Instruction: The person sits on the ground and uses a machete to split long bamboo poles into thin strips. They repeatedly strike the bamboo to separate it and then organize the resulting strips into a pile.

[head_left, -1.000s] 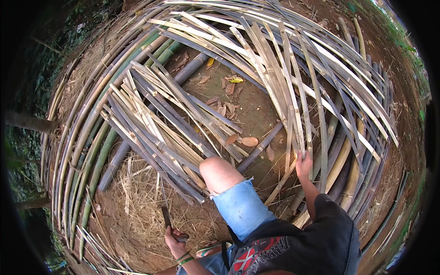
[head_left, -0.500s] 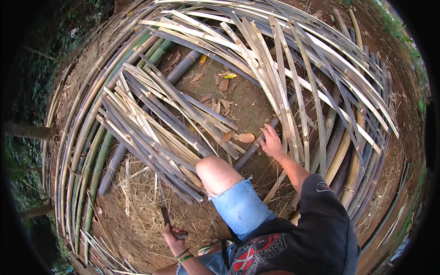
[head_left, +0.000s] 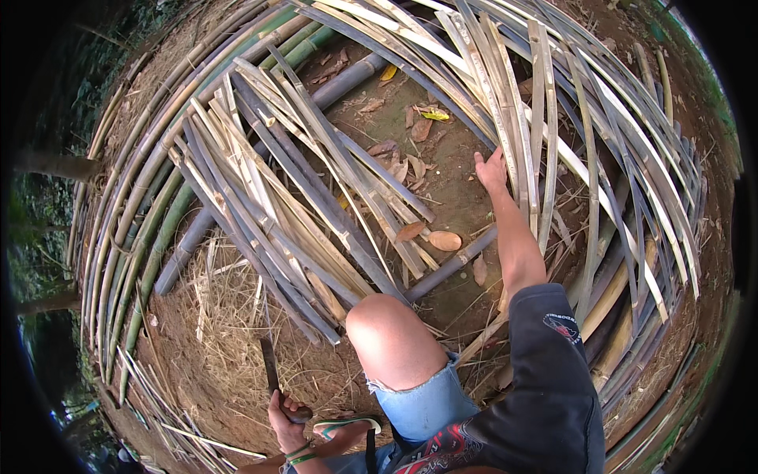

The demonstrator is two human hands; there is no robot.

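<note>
Bamboo strips lie piled on the right under the reaching right hand, fingers loosely spread — splinters could cut it — while the left hand grips a knife.

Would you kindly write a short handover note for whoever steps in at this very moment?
Left hand: closed on the handle of a knife, blade up, low beside the knee.
Right hand: arm stretched out, fingers on the bamboo strips of the right-hand pile.
A second heap of split strips lies to the left, over round bamboo poles.
Done: many strips already split and piled.
Left: no strip is lifted out yet.
</note>
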